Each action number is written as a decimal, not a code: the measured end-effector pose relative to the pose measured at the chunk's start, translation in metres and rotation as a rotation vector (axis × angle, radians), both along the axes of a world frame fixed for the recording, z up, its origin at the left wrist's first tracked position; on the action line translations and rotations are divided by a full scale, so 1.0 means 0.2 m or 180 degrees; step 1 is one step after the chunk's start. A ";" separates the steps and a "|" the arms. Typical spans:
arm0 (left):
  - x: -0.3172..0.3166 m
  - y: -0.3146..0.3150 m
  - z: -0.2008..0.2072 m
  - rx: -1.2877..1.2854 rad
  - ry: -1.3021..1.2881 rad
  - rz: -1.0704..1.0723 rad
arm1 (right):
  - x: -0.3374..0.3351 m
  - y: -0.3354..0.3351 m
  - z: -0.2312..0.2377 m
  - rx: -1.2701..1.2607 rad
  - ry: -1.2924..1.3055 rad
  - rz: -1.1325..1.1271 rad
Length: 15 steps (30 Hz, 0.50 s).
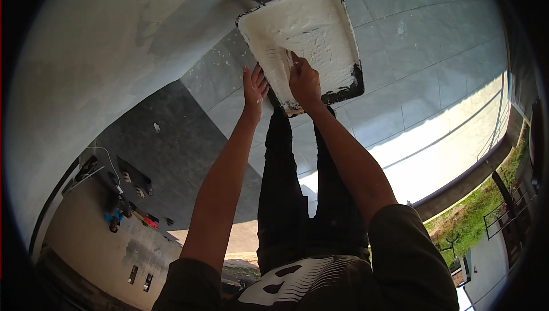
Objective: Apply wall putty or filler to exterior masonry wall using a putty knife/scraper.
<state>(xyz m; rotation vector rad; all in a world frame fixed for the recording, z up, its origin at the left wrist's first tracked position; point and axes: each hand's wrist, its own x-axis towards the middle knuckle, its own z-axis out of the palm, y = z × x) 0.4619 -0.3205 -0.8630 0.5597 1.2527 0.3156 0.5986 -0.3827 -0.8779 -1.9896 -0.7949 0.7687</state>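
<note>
A black paint tray [355, 79], thickly coated inside with white paint, lies at the top middle in front of my legs. My right hand [305, 85] is closed over the tray around a slim, paint-smeared hand tool [286, 61]; its working end is buried in white and its kind cannot be made out. Beside the tray's left edge, my left hand [254, 91] has its fingers stretched out, with nothing in it. Its fingertips are close to the rim, and whether they touch it is unclear.
A grey plastered wall [143, 31] rises at the left. Light tiles [429, 54] with white splatters spread to the right, partly sunlit. A dark floor [177, 134] lies left of my legs. Footwear [137, 188] and a person in blue [114, 218] are farther off.
</note>
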 end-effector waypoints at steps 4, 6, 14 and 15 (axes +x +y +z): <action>0.01 -0.02 0.01 0.0009 0.0041 -0.0076 | -0.01 0.00 -0.03 -0.0095 -0.0098 0.0012; -0.01 -0.01 0.01 0.0023 0.0091 -0.0064 | -0.05 0.01 0.00 0.0224 -0.0136 -0.0101; 0.01 -0.03 -0.04 0.0046 0.0057 -0.0014 | 0.05 -0.03 -0.08 -0.0157 -0.0066 -0.0331; 0.02 -0.03 -0.03 0.0057 0.0057 -0.0074 | 0.06 -0.04 -0.09 -0.0200 -0.0083 -0.0381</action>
